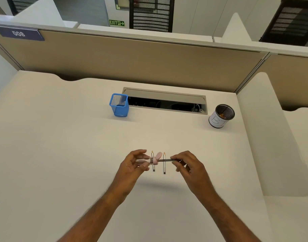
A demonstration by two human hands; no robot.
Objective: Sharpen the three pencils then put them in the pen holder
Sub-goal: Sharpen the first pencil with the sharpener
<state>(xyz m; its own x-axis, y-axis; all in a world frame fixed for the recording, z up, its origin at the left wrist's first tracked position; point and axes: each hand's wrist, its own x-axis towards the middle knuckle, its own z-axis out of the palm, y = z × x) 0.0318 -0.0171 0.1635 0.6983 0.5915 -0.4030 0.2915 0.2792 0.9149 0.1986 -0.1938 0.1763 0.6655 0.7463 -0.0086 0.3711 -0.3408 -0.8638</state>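
My left hand [134, 163] grips a clear sharpener with a pink cap [150, 159], held above the desk. My right hand [185, 165] pinches a dark pencil [165, 160] that lies level, its tip inside the sharpener. Two more pencils [153, 162] [164, 165] rest on the desk below, side by side, tips pointing away from me. A blue mesh pen holder [119, 105] stands upright further back on the left and looks empty.
A round black mesh cup with a white wrap [221, 116] stands at the back right with shavings inside. An open cable tray [164, 102] runs along the back of the white desk [62, 145]. A tan partition [132, 58] closes off the rear.
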